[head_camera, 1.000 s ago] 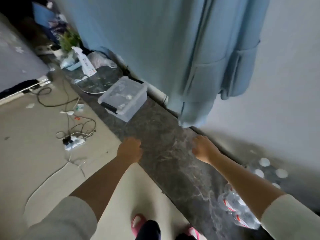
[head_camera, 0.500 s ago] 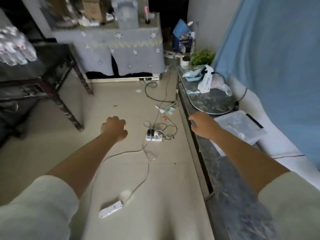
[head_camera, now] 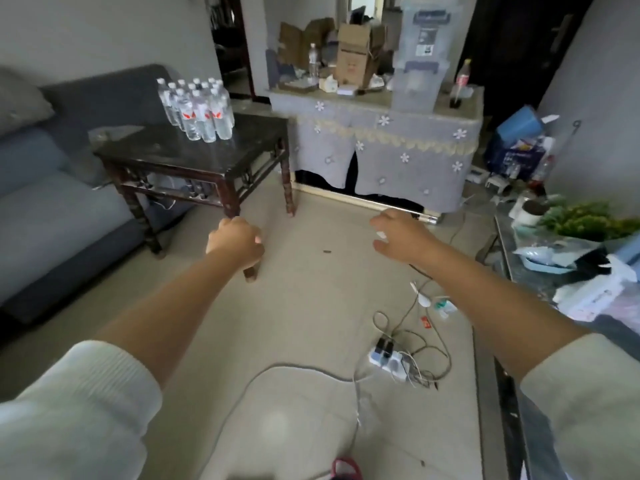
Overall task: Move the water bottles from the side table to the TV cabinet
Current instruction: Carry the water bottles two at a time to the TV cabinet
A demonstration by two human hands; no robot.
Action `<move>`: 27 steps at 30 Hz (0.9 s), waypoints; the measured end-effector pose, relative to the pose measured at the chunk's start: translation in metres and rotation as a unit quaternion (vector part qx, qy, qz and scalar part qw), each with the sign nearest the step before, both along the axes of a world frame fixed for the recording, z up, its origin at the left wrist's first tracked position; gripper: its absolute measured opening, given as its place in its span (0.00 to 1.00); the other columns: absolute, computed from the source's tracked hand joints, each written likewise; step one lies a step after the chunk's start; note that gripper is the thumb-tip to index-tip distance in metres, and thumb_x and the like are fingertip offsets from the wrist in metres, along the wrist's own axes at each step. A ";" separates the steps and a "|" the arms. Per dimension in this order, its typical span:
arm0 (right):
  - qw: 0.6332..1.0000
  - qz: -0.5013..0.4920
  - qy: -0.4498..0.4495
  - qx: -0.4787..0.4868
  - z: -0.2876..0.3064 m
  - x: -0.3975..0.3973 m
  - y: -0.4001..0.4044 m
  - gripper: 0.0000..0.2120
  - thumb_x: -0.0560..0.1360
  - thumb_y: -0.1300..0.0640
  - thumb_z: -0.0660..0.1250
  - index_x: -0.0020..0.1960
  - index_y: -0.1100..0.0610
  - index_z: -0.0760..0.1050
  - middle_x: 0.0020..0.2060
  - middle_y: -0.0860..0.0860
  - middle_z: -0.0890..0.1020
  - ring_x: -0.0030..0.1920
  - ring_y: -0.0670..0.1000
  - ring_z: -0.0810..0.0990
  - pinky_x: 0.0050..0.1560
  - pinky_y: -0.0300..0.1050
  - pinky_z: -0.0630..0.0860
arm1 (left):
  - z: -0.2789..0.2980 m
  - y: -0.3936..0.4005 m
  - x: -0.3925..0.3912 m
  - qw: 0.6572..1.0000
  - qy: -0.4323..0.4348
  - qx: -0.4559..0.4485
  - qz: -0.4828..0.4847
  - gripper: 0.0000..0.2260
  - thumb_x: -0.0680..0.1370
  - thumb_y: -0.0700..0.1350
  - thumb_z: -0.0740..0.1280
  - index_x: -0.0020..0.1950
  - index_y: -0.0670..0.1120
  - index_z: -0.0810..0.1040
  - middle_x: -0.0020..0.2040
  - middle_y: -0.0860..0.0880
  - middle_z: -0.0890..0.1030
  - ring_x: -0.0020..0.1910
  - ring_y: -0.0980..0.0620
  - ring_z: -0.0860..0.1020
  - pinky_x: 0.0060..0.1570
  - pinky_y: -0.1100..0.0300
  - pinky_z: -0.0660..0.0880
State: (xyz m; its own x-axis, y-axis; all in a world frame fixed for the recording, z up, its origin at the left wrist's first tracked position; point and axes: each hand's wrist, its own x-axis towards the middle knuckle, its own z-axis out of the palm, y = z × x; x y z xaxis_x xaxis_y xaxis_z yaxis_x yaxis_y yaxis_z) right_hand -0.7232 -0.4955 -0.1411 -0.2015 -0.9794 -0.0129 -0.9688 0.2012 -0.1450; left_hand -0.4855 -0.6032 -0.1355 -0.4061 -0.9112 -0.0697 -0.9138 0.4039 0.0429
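Observation:
Several clear water bottles (head_camera: 197, 112) with red labels stand in a tight cluster on the far left corner of the dark wooden side table (head_camera: 180, 157). The TV cabinet (head_camera: 504, 258), with its dark stone top, runs along the right edge of the view. My left hand (head_camera: 235, 240) is stretched out over the floor in front of the table, fingers curled into a fist and holding nothing. Further right, my right hand (head_camera: 398, 237) hangs over the floor with loosely curled fingers, also holding nothing. Both hands are well short of the bottles.
A grey sofa (head_camera: 52, 188) sits left of the side table. A cloth-covered cabinet (head_camera: 381, 150) carrying boxes, bins and a lone bottle stands at the back. A power strip with tangled cables (head_camera: 391, 358) lies on the floor. A green plant (head_camera: 585, 220) and clutter occupy the TV cabinet top.
The view has swung left, away from the TV cabinet and blue curtain, toward the room. The side table and its bottles came into full view. Both hands have stayed without a load.

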 end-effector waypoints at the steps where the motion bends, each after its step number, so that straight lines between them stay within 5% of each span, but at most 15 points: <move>1: 1.000 0.015 -0.002 0.001 0.005 -0.006 -0.030 0.24 0.76 0.55 0.62 0.71 0.57 0.64 0.69 0.58 0.66 0.69 0.58 0.66 0.67 0.48 0.68 | 0.005 -0.021 -0.002 1.000 0.001 -0.001 0.020 0.15 0.78 0.46 0.61 0.63 0.46 0.76 0.63 0.42 0.73 0.66 0.41 0.68 0.62 0.49 0.70; 16: 0.977 0.208 0.054 -0.002 0.025 0.075 -0.384 0.23 0.77 0.55 0.62 0.70 0.57 0.64 0.72 0.57 0.63 0.69 0.59 0.67 0.66 0.50 0.69 | 0.020 -0.280 0.109 0.975 0.001 -0.028 0.220 0.14 0.79 0.46 0.58 0.62 0.48 0.77 0.64 0.43 0.73 0.66 0.41 0.67 0.63 0.50 0.68; 27: 0.975 0.218 0.037 0.003 0.047 0.166 -0.602 0.24 0.77 0.54 0.61 0.71 0.56 0.63 0.68 0.57 0.69 0.67 0.58 0.69 0.65 0.52 0.70 | 0.044 -0.471 0.213 0.970 -0.027 -0.043 0.239 0.16 0.79 0.47 0.59 0.66 0.48 0.72 0.67 0.44 0.71 0.69 0.44 0.66 0.65 0.50 0.67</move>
State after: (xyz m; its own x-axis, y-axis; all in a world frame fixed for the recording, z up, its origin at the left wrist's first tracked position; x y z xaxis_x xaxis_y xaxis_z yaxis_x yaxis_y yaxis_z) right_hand -0.5568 -1.0977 -0.0940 0.2330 -0.9723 -0.0202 -0.9703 -0.2310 -0.0724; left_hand -0.2726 -1.0744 -0.0918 0.0670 -0.9977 0.0053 -0.9974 -0.0672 -0.0249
